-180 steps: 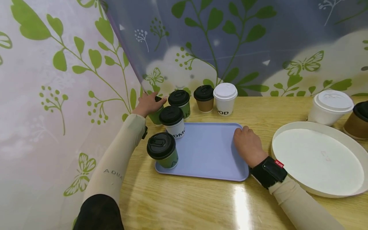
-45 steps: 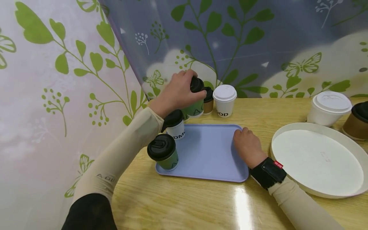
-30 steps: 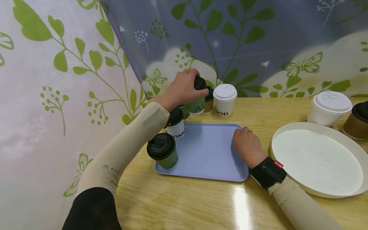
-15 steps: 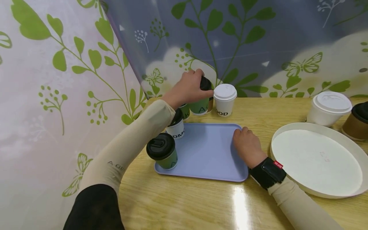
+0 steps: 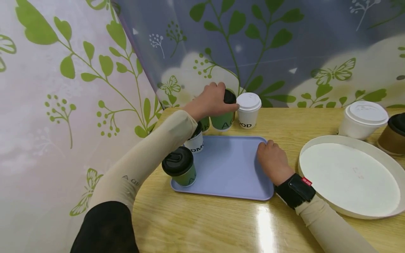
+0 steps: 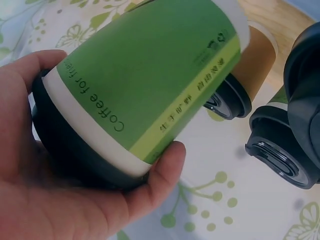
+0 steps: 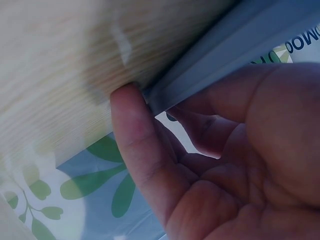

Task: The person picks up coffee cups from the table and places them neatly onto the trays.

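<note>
My left hand [image 5: 209,102] grips a green paper coffee cup [image 5: 223,122] round its black lid, behind the tray's back edge. The left wrist view shows thumb and fingers round the lid of this cup [image 6: 150,75]. My right hand [image 5: 273,160] pinches the right rim of the lilac tray [image 5: 232,168]; the right wrist view shows its fingers at the tray's edge [image 7: 220,60]. On the tray's left side stand a green cup [image 5: 184,175] with a black lid and a white cup [image 5: 194,144], partly behind my left sleeve.
Beside the held cup stands a white-lidded cup [image 5: 248,114]; another green cup [image 5: 205,124] is mostly hidden by my hand. A brown cup [image 6: 257,60] shows in the left wrist view. At right lie a round white tray [image 5: 348,175], a white tub [image 5: 362,121] and a brown cup [image 5: 392,137].
My left hand took the green cup from the far left corner, lifted it and carried it right. Lately it came slightly forward, hiding the brown cup. My right hand stayed at the tray.
</note>
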`<action>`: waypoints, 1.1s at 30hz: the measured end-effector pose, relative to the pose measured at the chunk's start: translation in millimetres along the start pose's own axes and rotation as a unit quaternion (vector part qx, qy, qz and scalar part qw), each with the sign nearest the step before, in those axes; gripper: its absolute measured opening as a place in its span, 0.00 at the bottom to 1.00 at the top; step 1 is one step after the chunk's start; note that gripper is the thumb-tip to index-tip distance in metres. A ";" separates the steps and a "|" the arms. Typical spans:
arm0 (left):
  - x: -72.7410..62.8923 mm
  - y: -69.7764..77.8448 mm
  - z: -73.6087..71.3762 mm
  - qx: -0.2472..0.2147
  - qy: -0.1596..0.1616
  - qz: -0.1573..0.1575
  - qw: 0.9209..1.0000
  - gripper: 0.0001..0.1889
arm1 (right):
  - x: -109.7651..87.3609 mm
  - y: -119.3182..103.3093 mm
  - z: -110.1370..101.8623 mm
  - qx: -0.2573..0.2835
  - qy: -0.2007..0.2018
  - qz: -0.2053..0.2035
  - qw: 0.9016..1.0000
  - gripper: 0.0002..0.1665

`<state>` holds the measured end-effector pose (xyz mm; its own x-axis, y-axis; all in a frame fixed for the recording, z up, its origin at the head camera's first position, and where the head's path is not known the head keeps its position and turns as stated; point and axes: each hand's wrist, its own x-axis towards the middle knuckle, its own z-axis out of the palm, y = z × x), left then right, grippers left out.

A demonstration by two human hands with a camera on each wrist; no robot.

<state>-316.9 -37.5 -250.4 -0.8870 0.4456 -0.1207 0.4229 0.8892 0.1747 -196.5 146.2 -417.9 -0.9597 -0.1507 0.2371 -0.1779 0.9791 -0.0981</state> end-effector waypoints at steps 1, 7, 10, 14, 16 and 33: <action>0.1 0.3 0.5 0.003 -0.003 0.000 1.000 0.44 | -0.1 0.1 -0.3 0.000 0.000 0.000 1.000 0.09; 0.4 2.2 2.5 0.025 -0.024 -0.001 0.999 0.47 | 0.3 0.7 0.6 -0.001 -0.011 -0.001 1.000 0.08; 0.0 2.6 3.3 0.029 -0.032 -0.001 0.999 0.46 | 1.0 1.5 1.1 -0.007 -0.015 -0.003 1.000 0.08; 0.0 1.4 5.7 0.030 -0.041 0.008 0.999 0.44 | 1.6 1.8 0.8 -0.009 -0.014 -0.006 1.000 0.08; -0.2 1.3 6.8 0.032 -0.048 0.011 0.998 0.43 | 1.7 1.6 0.6 -0.007 -0.013 -0.007 1.000 0.08; 1.3 3.3 14.8 0.034 -0.082 0.010 0.996 0.46 | -0.1 1.3 -0.3 -0.007 0.004 -0.011 1.000 0.08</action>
<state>-313.9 -32.4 -264.5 -0.8381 0.4699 -0.2771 0.4575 0.8821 0.1122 -196.6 147.6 -417.8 -0.9541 -0.1710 0.2460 -0.1954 0.9776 -0.0787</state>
